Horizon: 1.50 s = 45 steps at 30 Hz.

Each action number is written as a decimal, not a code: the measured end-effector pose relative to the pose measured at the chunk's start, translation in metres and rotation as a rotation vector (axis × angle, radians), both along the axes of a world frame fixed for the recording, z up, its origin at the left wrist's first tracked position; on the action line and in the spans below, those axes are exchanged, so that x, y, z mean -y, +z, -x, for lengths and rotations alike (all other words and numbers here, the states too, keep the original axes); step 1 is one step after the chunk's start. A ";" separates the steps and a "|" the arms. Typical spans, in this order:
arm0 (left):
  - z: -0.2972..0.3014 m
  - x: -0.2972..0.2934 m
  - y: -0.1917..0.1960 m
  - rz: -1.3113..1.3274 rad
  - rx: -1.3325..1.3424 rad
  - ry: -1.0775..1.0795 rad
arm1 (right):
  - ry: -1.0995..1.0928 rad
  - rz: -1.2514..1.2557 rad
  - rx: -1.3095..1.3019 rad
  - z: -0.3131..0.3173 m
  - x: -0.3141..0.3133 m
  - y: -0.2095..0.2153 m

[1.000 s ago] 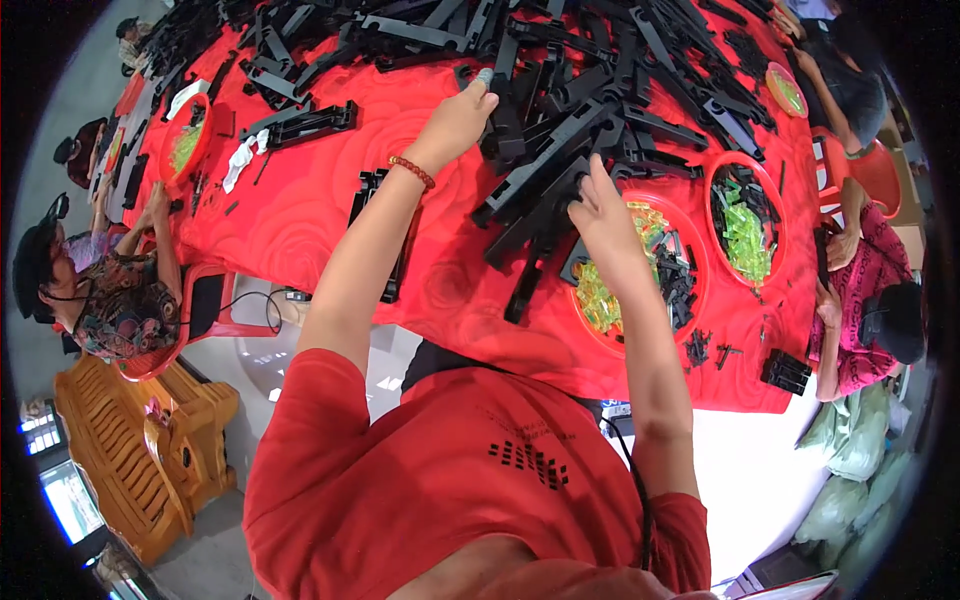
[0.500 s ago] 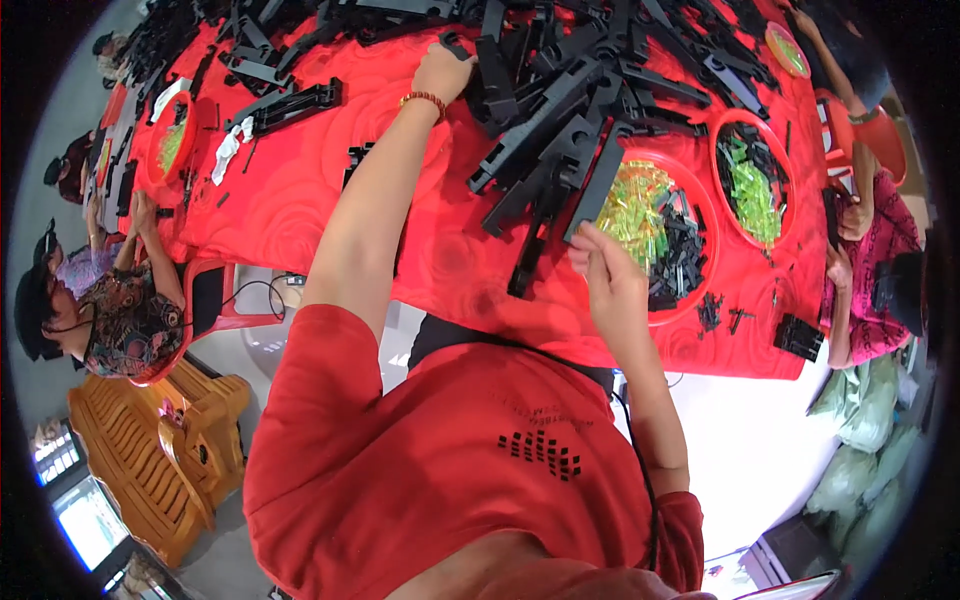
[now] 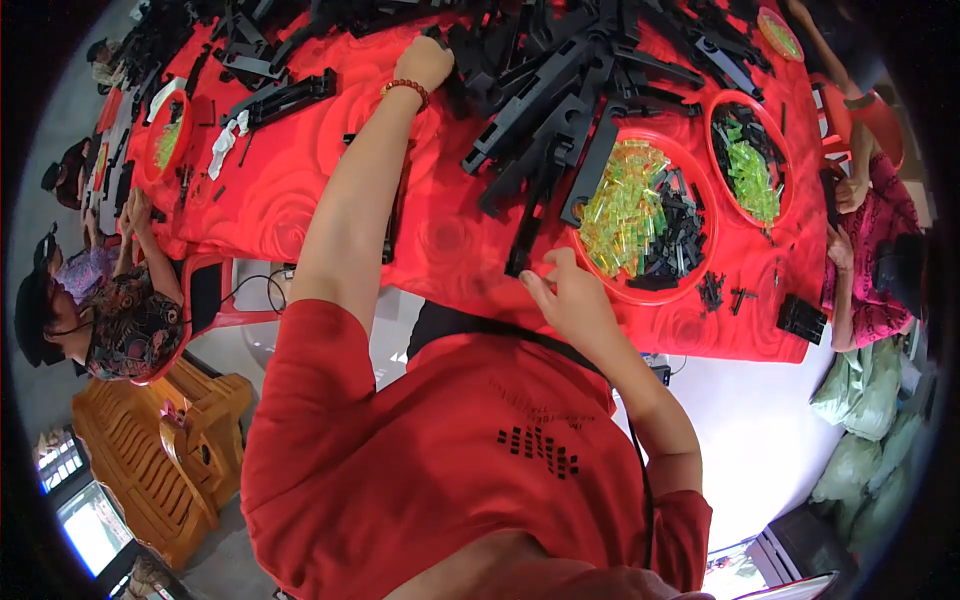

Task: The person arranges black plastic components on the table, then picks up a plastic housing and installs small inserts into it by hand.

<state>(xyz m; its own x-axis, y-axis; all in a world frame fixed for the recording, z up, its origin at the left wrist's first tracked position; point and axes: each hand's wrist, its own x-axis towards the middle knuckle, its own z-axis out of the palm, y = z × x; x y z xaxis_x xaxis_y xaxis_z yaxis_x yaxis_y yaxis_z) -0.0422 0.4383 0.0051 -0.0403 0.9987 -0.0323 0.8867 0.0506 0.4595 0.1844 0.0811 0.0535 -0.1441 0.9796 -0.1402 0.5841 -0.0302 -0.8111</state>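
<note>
My left hand [image 3: 425, 65], a beaded bracelet at its wrist, reaches to the far side of the table by the pile of long black plastic parts [image 3: 535, 105]. Its fingers are closed on a small black plastic part [image 3: 433, 34], mostly hidden by the hand and the pile. Near the table's front edge, my right hand [image 3: 580, 305] has loosely bent fingers, thumb and forefinger apart, with nothing seen between them. Just left of it is the lower end of a long black part [image 3: 530, 235]. Beyond it stands a red basin [image 3: 650, 297] of yellow-green clear pieces [image 3: 625, 215] and small black pieces [image 3: 680, 235].
A second red basin [image 3: 712, 165] with similar pieces stands to the right. Small black bits [image 3: 712, 290] and a black block [image 3: 802, 318] lie near the front right edge. White crumpled tissue [image 3: 226, 150] lies at left. Other people sit at both sides of the red-covered table.
My left hand has moved slightly left and away from me, with the black part in it. My right hand has come down and left, from the basin's edge toward the long black part's lower end.
</note>
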 end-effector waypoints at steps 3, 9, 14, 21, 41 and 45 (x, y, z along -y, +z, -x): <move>-0.011 0.018 0.017 0.041 -0.193 -0.065 | -0.021 0.080 0.200 0.014 -0.013 -0.010; 0.001 0.030 0.026 0.016 -0.147 -0.036 | -0.107 -0.008 0.228 0.032 -0.027 -0.024; 0.009 0.029 0.007 -0.099 -0.062 0.122 | -0.143 -0.003 0.119 0.037 -0.038 -0.026; 0.009 0.026 0.019 0.139 0.084 0.013 | -0.130 -0.185 0.201 0.034 -0.077 -0.018; 0.024 0.132 0.105 -0.538 0.197 -0.013 | -0.298 0.158 -0.156 0.035 -0.067 -0.010; 0.010 0.224 0.125 -0.366 0.783 -0.084 | -0.345 0.231 -0.195 0.038 -0.063 -0.006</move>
